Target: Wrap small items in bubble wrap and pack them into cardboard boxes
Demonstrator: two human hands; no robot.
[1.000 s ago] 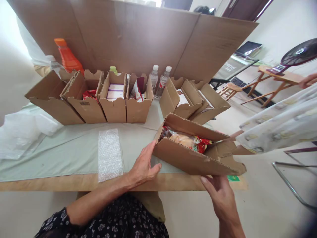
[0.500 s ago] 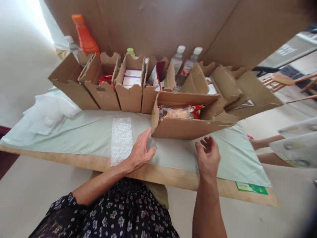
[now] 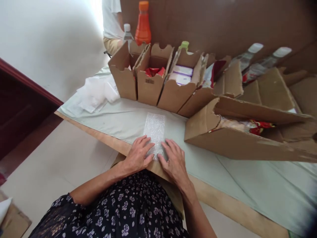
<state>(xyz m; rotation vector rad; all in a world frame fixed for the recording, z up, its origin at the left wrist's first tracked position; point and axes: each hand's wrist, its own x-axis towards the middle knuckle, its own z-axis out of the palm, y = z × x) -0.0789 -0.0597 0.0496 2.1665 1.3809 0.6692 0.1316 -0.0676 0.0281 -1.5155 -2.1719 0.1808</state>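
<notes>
Both hands lie on the near end of a strip of bubble wrap (image 3: 155,132). The left hand (image 3: 137,156) rests palm down with its fingers loosely spread, fingertips on the strip's near left corner. The right hand (image 3: 174,159) mirrors it on the near right corner, fingers spread and flat, thumb tucked toward the other hand. Neither hand pinches or lifts the strip; they press on it from above. The bubble wrap runs away from the person, lying flat on the pale green cloth (image 3: 119,119) that covers the table, its near end at the wooden table edge (image 3: 99,135).

Just to the right of the right hand sits a long open cardboard box (image 3: 237,142), tilted, with a red-and-clear snack packet (image 3: 247,125) showing inside. It is near the hand but not touching it.

Farther back stands a row of smaller open cardboard boxes (image 3: 148,86) packed side by side; one holds something red, the next holds white packs with purple print (image 3: 182,73). Behind them rise an orange bottle (image 3: 143,24), a small clear bottle with a white cap (image 3: 127,33) and a green-capped bottle (image 3: 184,45). Two clear water bottles (image 3: 257,61) lean at the right, blurred. Crumpled white plastic (image 3: 97,92) lies on the cloth to the left of the boxes. A large sheet of brown cardboard (image 3: 223,23) stands behind everything, and another person in a white top (image 3: 111,16) is partly visible beyond it.
</notes>
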